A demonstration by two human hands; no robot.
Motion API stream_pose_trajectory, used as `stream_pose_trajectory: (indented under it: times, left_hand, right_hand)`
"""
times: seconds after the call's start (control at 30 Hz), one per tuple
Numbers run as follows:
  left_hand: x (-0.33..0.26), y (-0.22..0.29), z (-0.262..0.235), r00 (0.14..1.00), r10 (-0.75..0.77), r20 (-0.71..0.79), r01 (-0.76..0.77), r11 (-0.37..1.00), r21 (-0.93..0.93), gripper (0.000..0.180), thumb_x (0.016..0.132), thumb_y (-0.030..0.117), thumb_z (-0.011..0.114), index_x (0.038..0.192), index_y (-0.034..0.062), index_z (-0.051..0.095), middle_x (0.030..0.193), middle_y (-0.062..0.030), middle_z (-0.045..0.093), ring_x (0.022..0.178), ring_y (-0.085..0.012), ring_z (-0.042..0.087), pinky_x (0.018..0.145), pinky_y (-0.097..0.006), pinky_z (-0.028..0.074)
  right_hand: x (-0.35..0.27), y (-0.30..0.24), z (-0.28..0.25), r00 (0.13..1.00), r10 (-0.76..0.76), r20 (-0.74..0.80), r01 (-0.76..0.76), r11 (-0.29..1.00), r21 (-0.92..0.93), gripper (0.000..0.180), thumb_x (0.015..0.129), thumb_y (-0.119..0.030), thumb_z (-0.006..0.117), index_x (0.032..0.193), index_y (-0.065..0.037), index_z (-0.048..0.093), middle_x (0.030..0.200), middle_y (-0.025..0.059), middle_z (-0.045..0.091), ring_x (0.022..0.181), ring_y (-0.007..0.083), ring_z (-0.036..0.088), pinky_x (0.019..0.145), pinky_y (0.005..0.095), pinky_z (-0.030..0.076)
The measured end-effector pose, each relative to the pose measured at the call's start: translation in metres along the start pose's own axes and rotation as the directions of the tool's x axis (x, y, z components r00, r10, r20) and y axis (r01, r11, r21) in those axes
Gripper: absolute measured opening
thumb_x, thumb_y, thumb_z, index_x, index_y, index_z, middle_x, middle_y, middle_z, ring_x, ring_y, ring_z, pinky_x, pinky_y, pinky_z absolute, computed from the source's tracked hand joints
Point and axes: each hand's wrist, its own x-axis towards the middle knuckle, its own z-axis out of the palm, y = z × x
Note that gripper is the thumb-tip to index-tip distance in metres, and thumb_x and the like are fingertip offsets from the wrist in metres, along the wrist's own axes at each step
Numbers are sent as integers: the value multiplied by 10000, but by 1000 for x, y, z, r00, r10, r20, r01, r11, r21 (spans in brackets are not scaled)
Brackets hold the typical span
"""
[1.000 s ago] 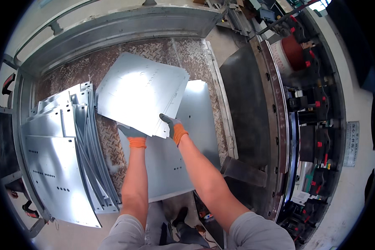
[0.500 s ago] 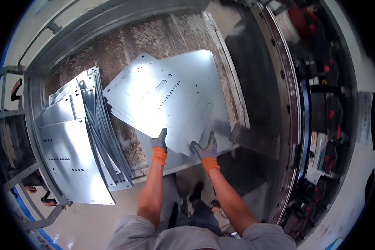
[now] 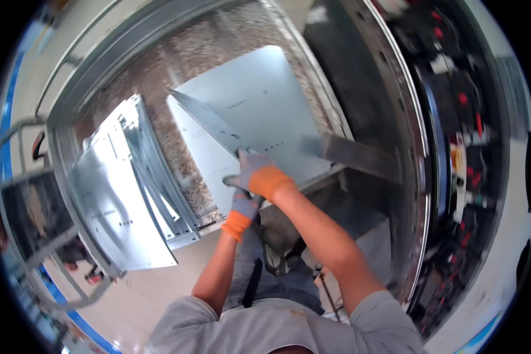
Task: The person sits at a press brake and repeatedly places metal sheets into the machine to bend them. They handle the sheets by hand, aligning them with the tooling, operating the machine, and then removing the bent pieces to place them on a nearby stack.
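Observation:
A thin grey metal sheet [image 3: 203, 115] stands tilted, nearly edge-on, over a wide metal sheet with small holes [image 3: 277, 76] lying flat beneath it. My right hand [image 3: 257, 170], in a grey glove with an orange cuff, is closed on the tilted sheet's near corner. Just below it and partly overlapped is my left hand [image 3: 245, 202], gloved the same way. Its thumb side points away from me; the other fingers are hidden, so its grip is unclear. Left of both hands lies a fanned stack of bright metal sheets [image 3: 121, 218].
The sheets rest on a worn tread-plate platform [image 3: 141, 76] with a raised metal border. A metal bar [image 3: 360, 156] juts in from the right. Beyond a long steel beam [image 3: 395, 118] sits a rack of dark and red items [image 3: 466, 118]. A tubular frame [image 3: 41, 253] stands at left.
The upper holed sheet that lay flat now stands tilted on edge. My right hand has moved left and away from me, crossing over the left hand. The view has shifted a little and blurs.

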Motion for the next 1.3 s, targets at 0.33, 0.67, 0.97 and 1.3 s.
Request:
stream_pose_trajectory:
  times: [0.33, 0.67, 0.97, 1.3]
  left_hand:
    - [52, -104, 15, 883, -296, 364, 397, 57, -916, 1015, 817, 714, 636, 1547, 103, 286, 1597, -109, 277, 1472, -286, 255, 1180, -519, 242]
    - [-162, -144, 142, 759, 89, 645, 613, 238, -753, 870, 896, 799, 345, 1486, 169, 456, 1524, -80, 448, 1399, -296, 399, 1150, -522, 298]
    - [-380, -116, 397, 541, -91, 836, 800, 362, -478, 499, 951, 515, 599, 1283, 142, 589, 1245, -39, 628, 1110, -268, 591, 979, -451, 485]
    - [-328, -108, 406, 822, 183, 539, -273, 958, 92, 380, 974, 157, 606, 1320, 1, 590, 1187, -110, 676, 1091, -226, 639, 976, -311, 503]
  right_hand:
    - [-54, 53, 2, 970, -197, -144, 155, 953, -260, 123, 755, -121, 693, 832, -78, 779, 827, 126, 739, 788, 319, 722, 697, 396, 576]
    - [-446, 238, 52, 887, 110, -448, 44, 947, 318, 441, 798, -271, 696, 1190, -74, 647, 995, 191, 697, 957, 385, 657, 865, 471, 519]
    - [-627, 538, 124, 580, 581, -571, -431, 814, 391, 725, 785, -519, 731, 1354, -98, 572, 1249, 179, 646, 1159, 342, 603, 974, 410, 486]
    - [-603, 613, 303, 297, 500, -813, -525, 797, 299, 788, 878, -575, 611, 1537, -218, 369, 1581, 161, 324, 1472, 346, 270, 1207, 494, 218]
